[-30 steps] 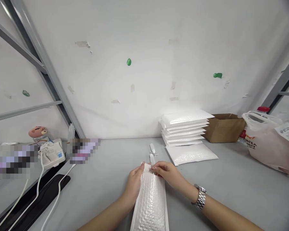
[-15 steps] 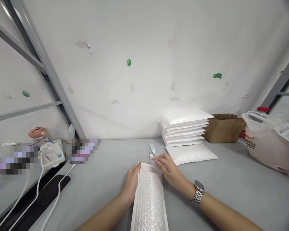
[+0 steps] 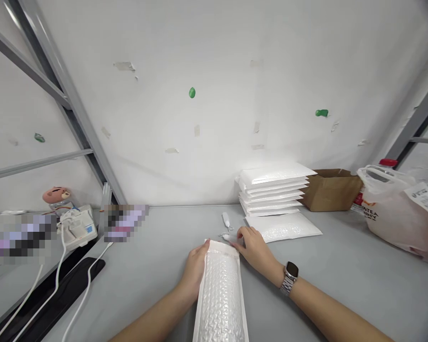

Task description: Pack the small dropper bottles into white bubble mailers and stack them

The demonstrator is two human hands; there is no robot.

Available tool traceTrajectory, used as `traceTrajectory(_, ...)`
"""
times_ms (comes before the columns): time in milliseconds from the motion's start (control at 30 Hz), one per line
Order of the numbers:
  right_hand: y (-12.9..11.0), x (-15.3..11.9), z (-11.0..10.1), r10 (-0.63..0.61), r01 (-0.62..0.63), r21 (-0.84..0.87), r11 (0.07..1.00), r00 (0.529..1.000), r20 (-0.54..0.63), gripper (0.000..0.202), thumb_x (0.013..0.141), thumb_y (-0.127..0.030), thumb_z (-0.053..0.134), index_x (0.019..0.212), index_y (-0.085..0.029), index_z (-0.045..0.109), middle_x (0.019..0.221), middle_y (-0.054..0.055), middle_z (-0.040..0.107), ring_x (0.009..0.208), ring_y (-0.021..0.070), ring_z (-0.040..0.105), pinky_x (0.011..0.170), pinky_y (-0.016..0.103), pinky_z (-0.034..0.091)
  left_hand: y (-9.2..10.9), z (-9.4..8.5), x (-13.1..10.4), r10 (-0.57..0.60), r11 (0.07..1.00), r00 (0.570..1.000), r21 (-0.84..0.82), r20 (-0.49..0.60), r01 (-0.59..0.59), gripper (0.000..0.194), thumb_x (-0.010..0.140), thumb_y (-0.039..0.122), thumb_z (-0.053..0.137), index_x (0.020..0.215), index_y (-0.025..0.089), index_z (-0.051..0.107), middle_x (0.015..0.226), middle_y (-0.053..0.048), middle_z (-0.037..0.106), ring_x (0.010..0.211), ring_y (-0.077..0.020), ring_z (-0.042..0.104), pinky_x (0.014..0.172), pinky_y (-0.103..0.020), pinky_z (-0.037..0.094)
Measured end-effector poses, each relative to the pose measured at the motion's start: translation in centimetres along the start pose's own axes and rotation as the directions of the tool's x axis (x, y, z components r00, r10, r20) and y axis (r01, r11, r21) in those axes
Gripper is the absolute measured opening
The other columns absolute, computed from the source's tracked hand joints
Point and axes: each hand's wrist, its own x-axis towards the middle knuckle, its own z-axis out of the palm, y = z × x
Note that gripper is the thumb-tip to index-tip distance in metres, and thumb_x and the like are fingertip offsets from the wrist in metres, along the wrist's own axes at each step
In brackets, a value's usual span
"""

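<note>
Two hands work one white bubble mailer point(image 3: 221, 289), which lies flat on the grey table point(image 3: 157, 266), its long side running toward the person. Its surface is glossy and dimpled, with the far end folded shut. Left hand point(image 3: 195, 268) grips the mailer's left edge, fingers curled. Right hand point(image 3: 255, 249) rests at the far right corner, fingers loosely bent, touching a small white item point(image 3: 225, 236) just beyond.
</note>
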Motion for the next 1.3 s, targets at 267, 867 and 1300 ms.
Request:
traceTrajectory(267,0.4,0.3,-0.8,0.103,-0.096,0.177,0.98,0.994,-0.029,0.024,0.081,-0.039,0.049,0.077,-0.018,0.061,0.074,0.007,0.058,0.07,0.0206,0.05,0.067,0.034,0.039,0.0,-0.4,0.3,0.018,0.999,0.999,-0.04,0.039,-0.017,0.048,0.059,0.059,0.061,0.071,0.013,0.064,0.059,-0.003,0.063,0.062,-0.0206,0.058,0.063,-0.03,0.04)
traceTrajectory(867,-1.9,0.4,-2.2,0.295,-0.246,0.72,0.649,0.954,0.06,0.035,0.069,-0.051,0.059,0.079,-0.019,0.068,0.078,0.003,0.056,0.066,0.0143,0.052,0.063,0.029,0.045,-0.6,-0.2,0.3,0.026,0.999,0.989,0.025,0.147,-0.03,0.05,0.065,0.058,0.058,0.083,0.013,0.068,0.069,-0.006,0.067,0.066,-0.0212,0.06,0.064,-0.029,0.041)
traceTrajectory(1300,-2.5,0.1,-1.7,0.25,-0.332,0.801,0.498,0.94,0.234,0.038,0.07,-0.053,0.058,0.072,-0.015,0.06,0.061,0.0,0.056,0.053,0.0122,0.055,0.056,0.029,0.049,-0.7,0.2,0.1,0.074,0.996,0.979,0.037,0.19,-0.082,0.043,0.069,0.054,0.057,0.073,0.013,0.066,0.059,-0.002,0.06,0.057,-0.0154,0.052,0.059,-0.025,0.037)
